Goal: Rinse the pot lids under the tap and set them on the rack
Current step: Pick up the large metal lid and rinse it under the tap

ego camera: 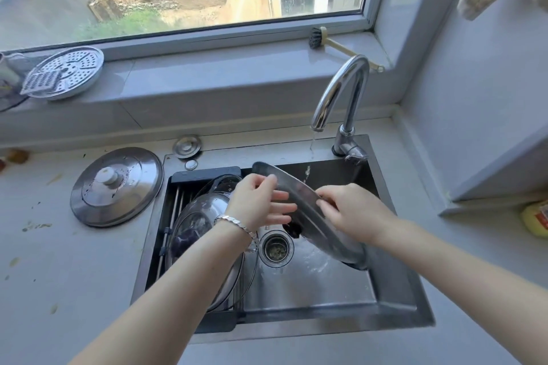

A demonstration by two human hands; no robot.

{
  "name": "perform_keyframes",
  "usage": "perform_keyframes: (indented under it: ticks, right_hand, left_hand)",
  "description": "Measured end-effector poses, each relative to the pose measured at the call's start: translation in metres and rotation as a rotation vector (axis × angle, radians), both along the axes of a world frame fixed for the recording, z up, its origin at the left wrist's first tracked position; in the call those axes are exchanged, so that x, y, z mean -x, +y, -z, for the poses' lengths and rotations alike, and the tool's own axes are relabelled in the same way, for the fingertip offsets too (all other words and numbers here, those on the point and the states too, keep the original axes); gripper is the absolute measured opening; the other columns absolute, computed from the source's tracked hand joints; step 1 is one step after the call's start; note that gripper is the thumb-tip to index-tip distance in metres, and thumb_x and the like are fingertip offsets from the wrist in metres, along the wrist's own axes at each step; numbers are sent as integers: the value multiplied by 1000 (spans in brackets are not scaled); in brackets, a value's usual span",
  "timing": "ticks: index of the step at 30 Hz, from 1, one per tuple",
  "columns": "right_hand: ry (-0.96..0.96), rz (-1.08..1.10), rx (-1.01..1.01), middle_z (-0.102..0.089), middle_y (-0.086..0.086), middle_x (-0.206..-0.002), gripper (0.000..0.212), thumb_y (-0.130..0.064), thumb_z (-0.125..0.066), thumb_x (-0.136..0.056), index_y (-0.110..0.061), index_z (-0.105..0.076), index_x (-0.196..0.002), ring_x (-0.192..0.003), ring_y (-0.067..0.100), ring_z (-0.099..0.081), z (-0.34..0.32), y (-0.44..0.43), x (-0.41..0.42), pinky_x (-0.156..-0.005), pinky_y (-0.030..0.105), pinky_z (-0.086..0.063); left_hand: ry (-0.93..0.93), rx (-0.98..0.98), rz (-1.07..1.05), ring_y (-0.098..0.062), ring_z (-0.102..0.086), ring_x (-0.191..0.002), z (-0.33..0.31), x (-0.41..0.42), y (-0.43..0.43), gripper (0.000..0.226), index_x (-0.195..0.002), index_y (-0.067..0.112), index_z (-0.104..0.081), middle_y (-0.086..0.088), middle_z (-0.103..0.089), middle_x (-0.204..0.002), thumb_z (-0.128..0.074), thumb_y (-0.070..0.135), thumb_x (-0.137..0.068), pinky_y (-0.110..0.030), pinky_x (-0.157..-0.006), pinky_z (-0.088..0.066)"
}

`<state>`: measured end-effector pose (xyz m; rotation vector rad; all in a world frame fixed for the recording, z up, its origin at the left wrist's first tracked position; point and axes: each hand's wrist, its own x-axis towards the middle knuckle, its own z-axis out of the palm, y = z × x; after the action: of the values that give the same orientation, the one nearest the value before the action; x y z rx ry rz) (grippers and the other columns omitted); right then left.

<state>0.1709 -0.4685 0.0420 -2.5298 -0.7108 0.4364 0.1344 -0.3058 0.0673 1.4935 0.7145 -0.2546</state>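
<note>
A steel pot lid [296, 187] stands tilted on edge in the sink [394, 302], under a thin stream of water from the tap [344, 89]. My right hand [353, 210] grips its rim from the right side. My left hand [261, 201] lies against its left face, fingers straight and spread. Two glass lids [204, 216] lean on the black rack [184, 187] in the sink's left half. Another steel lid [115, 187] with a white knob lies flat on the counter to the left.
A perforated steamer plate [66, 72] and a grater sit on the windowsill at left. A dish brush [326, 41] lies on the sill behind the tap. The drain strainer [275, 249] shows in the sink floor. A yellow bottle [536, 219] stands at the right edge.
</note>
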Motion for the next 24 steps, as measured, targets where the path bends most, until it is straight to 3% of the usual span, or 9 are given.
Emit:
perform_keyframes:
  ticks: [4, 10, 15, 18, 20, 24]
  right_hand:
    - [-18, 102, 29, -68, 6, -87, 25, -26, -42, -97, -16, -64, -101, -84, 29, -59, 2, -8, 1, -65, 33, -41]
    - [-190, 130, -61, -66, 4, -75, 30, -29, -41, -97, -14, -64, -88, -76, 28, -58, -10, -11, 19, -60, 34, -40]
    - [-292, 93, 67, -67, 6, -84, 31, -31, -37, -98, -15, -62, -89, -85, 31, -60, -19, -5, 26, -58, 31, -32]
    - [-422, 102, -1, -68, 6, -84, 29, -30, -38, -98, -15, -62, -91, -84, 31, -60, -33, 4, 33, -58, 30, -27]
    - [-468, 103, -15, -67, 8, -83, 29, -30, -40, -97, -13, -63, -90, -82, 33, -59, -51, 16, 34, -58, 30, -27]
    - [-491, 113, -200, -66, 10, -70, 28, -26, -47, -95, -9, -66, -84, -71, 33, -57, -102, 46, 28, -60, 34, -41]
  left_hand:
    - [48, -94, 40, -18, -65, -67, 10, 21, 7, 8, -93, 8, -49, -9, -62, -88, -43, 12, -96, -30, -54, -56]
    - [142, -127, 48, -19, -64, -67, 34, 57, 19, 12, -84, 11, -48, -8, -63, -85, -43, 10, -95, -30, -55, -54]
    - [147, -130, 3, -20, -63, -65, 43, 77, 29, 15, -79, 12, -47, -8, -62, -81, -42, 8, -93, -28, -54, -51]
    - [144, -124, -24, -21, -62, -65, 43, 86, 40, 16, -79, 11, -47, -9, -61, -81, -42, 7, -94, -25, -46, -52]
    - [144, -147, -28, -20, -63, -65, 42, 91, 51, 13, -83, 9, -49, -10, -62, -83, -42, 8, -95, -27, -51, -54]
    - [115, -171, -82, -18, -62, -63, 42, 100, 77, 12, -84, 8, -51, -7, -63, -80, -44, 8, -94, -24, -48, -52]
